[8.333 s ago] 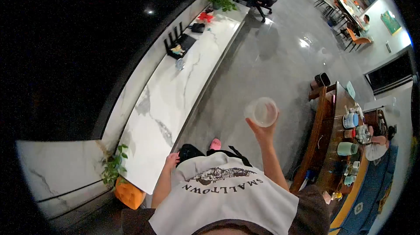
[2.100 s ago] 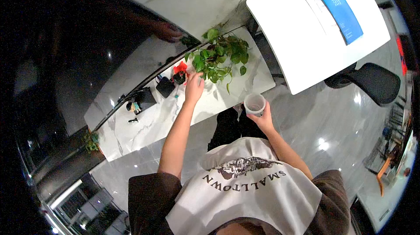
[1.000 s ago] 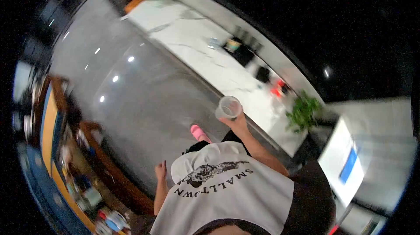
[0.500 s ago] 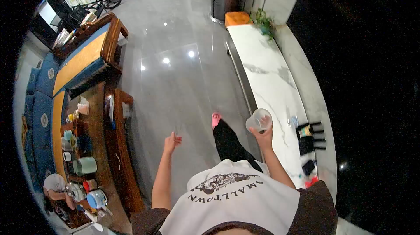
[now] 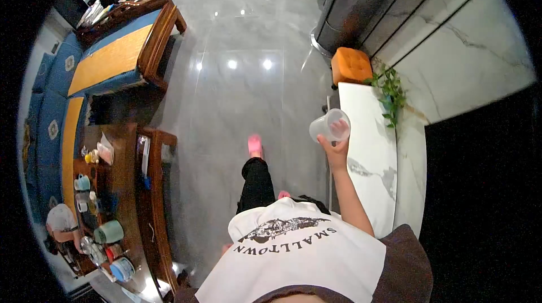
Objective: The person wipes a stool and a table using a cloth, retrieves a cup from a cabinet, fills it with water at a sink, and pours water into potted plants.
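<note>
My right hand [image 5: 337,150] is wrapped round a translucent plastic cup [image 5: 320,128], held tilted on its side beside the long white marble-patterned bench [image 5: 361,134]. Its round open mouth faces right, and fingers show through the wall. Only a sliver of my left hand [image 5: 226,248] shows at the left edge of my white printed shirt [image 5: 288,235]; the shirt hides its fingers. A pink shoe [image 5: 255,145] is planted ahead on the grey tiled floor [image 5: 226,94].
On the left, a wooden table [image 5: 127,190] carries several jars and a pale green bin [image 5: 109,232]. A person [image 5: 62,221] sits beyond it. A blue-cushioned wooden sofa [image 5: 152,43] lies ahead left. An orange stool [image 5: 351,66] and green plant [image 5: 391,94] stand ahead right.
I have stepped forward, so the stool and plant appear nearer. My left hand has dropped back almost out of sight. The cup stays in my right hand.
</note>
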{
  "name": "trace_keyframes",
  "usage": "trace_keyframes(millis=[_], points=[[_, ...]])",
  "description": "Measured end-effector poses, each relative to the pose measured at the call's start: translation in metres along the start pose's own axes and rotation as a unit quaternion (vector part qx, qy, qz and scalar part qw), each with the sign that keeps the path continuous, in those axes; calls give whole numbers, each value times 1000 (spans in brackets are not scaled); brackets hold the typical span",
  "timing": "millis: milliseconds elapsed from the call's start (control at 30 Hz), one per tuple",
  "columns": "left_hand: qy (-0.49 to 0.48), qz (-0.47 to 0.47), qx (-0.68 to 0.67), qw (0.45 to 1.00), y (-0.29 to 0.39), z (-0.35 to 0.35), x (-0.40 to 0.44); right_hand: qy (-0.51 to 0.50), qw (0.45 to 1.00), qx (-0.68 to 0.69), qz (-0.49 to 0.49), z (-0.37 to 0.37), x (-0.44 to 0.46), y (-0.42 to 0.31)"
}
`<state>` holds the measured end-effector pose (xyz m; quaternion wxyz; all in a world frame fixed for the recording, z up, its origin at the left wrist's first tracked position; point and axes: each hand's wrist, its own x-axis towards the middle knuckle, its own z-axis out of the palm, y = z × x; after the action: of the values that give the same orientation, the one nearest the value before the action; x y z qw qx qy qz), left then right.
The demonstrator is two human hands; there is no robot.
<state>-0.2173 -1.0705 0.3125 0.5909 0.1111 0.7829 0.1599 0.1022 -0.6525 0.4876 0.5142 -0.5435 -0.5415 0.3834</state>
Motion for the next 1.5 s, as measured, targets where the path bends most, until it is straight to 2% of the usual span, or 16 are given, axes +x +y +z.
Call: trace_keyframes(millis=[133, 300, 333, 433, 467, 500, 533, 600, 700, 800, 867, 1000, 1133, 1300, 1367, 1500], points=[[-11, -31, 31, 999, 74, -12, 56, 13, 1000, 15, 7, 43, 85, 11], [-4, 28, 24, 999, 281, -95, 181, 17, 999, 21, 23, 105, 215, -14], [11, 57, 27, 998, 302, -108, 201, 21, 999, 26, 20, 85, 183, -27], [111, 194, 136, 965, 454, -156, 308, 13, 999, -8, 31, 123, 291, -27], [111, 227, 32, 967, 607, -168, 303, 23, 999, -11, 35, 143, 334, -17], [93, 275, 85, 953, 670, -183, 345, 23, 999, -14, 41, 155, 364, -11], [90, 282, 56, 954, 671, -185, 324, 25, 999, -13, 38, 152, 344, -19], [63, 399, -28, 914, 834, -166, 363, 50, 998, -3, 38, 182, 432, 18], [21, 428, -30, 903, 910, -128, 372, 62, 997, 9, 44, 196, 496, 44], [7, 308, 122, 943, 896, -101, 379, 96, 993, 63, 21, 213, 566, 48], [-76, 203, 193, 957, 883, -85, 430, 71, 997, 32, 13, 227, 655, 49], [-96, 64, 147, 982, 882, -64, 415, 63, 997, 35, -2, 253, 769, 35], [-77, -16, 129, 989, 950, -67, 456, 64, 996, -1, -56, 278, 868, 50], [-61, -5, 143, 988, 1054, -80, 526, 103, 995, 6, 17, 302, 921, 70], [-55, 27, 149, 987, 1130, -83, 560, 118, 992, 29, 43, 314, 1001, 76], [11, 196, 194, 961, 1305, -86, 649, 113, 992, 33, 39, 331, 1080, 58]])
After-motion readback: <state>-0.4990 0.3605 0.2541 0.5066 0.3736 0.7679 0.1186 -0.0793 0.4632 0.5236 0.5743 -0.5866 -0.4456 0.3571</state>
